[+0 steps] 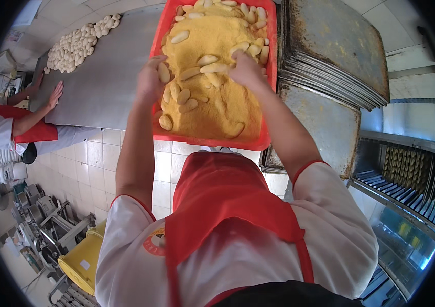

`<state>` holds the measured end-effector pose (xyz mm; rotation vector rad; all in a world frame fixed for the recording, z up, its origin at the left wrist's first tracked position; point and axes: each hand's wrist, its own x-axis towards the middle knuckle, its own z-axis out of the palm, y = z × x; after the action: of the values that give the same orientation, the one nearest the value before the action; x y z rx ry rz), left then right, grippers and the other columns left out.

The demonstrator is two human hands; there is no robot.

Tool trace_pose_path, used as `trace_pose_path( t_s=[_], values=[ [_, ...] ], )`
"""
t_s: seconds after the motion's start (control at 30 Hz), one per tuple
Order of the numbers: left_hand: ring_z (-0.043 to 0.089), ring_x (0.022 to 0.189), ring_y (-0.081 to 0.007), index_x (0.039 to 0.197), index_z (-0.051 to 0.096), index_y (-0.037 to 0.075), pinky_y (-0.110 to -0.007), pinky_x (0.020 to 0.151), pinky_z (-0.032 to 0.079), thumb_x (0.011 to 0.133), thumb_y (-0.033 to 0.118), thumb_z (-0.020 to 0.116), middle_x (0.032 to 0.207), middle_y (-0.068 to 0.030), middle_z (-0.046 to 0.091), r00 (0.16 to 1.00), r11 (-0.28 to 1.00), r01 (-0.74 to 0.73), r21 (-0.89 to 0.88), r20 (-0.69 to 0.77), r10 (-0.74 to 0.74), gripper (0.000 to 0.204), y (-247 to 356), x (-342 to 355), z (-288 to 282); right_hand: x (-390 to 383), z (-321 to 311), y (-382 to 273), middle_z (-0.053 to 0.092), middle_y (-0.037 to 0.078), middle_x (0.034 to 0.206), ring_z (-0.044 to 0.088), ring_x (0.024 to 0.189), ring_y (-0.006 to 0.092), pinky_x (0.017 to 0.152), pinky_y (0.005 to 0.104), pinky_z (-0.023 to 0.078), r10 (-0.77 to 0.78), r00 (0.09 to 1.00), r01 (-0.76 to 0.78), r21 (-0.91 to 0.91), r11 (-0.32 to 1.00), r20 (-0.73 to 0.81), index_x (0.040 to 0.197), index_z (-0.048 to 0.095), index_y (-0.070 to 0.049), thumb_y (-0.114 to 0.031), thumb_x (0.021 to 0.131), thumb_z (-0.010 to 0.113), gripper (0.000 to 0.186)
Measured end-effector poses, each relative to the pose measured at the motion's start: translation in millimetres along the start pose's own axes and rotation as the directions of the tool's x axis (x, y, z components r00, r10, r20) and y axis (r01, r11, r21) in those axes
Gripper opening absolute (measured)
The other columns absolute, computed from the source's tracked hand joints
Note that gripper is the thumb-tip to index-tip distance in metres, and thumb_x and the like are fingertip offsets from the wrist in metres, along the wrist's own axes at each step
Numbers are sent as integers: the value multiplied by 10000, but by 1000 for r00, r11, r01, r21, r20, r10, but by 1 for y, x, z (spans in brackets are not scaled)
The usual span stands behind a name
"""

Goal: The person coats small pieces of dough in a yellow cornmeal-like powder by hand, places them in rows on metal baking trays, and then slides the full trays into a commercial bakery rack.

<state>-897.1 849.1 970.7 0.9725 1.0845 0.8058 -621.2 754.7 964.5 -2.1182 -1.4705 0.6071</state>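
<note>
A red rectangular tub [212,140] holds a bed of yellow crumbs [197,41], with several pale oval dough pieces [190,73] lying on it. At the tub's left rim my left hand [149,81] has its fingers curled at a dough piece [164,73], which it appears to grip. On the right side of the crumbs, my right hand [247,70] is closed, its fingertips against a long dough piece [214,68]; part of its grip is hidden. Another dough piece [239,47] lies just beyond that hand.
Stacked baking trays [335,41] stand right of the tub, with another tray [320,117] below them. To the left is a metal table [120,61] with many dough pieces [77,48] and another person's hand [55,94] on it. A tray rack [407,174] stands far right, a yellow bin [82,258] lower left.
</note>
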Motion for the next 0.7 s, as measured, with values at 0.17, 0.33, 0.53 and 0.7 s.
trace_pose_path(
  t_s=[0.17,0.33,0.53,0.7],
  values=[
    [731,1032,-369,1164,739,35,-448,860,579,761,346,828,1170,-207,748,966,43,-165,985,170,-195,517,-26,-11,21,-27,26,25,697,220,1157,676,1127,386,998,454,525,-86,996,87,-130,988,12,1282,598,-32,-106,886,693,414],
    [727,1038,-372,1137,737,11,-438,883,571,798,335,771,1100,-218,758,993,692,-109,714,102,51,470,-42,-20,-12,-21,15,-13,703,247,1106,674,1091,432,968,465,538,163,985,-168,509,844,55,1256,612,-18,-121,868,672,406],
    [711,1087,-371,1229,702,61,-454,959,566,836,305,701,1162,-249,728,984,471,-134,872,60,169,463,-8,7,50,-11,66,-14,690,285,1100,671,1070,458,938,496,539,-200,971,229,-279,933,129,1267,572,-19,-226,899,651,430],
    [686,1157,-308,1332,661,143,-426,974,564,808,376,767,1161,-196,706,981,357,-167,919,119,154,583,-36,28,26,-9,15,-47,597,265,1334,638,1155,447,958,516,536,66,984,-21,-259,966,165,1300,536,-57,-256,861,709,513]
  ],
)
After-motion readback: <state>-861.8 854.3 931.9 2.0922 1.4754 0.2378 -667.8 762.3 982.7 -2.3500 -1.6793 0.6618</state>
